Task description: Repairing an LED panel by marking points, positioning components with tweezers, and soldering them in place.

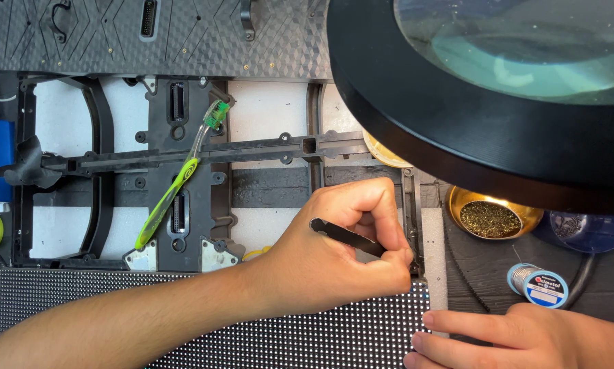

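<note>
My left hand (334, 253) reaches in from the lower left and is shut on a pair of black tweezers (341, 234). Their tip points down at the top right corner of a black dot-matrix LED panel (102, 301) lying along the near edge. My right hand (498, 338) lies flat at the lower right, and its fingertips touch the panel's right edge. It holds nothing. The tweezer tip itself is hidden behind my fingers.
A black plastic frame (184, 154) lies behind the panel with a green toothbrush (177, 181) on it. A round magnifier lamp (471, 102) overhangs the upper right. Below it sit a brass bowl of wire wool (491, 217), a solder spool (539, 285) and a blue dish (590, 232).
</note>
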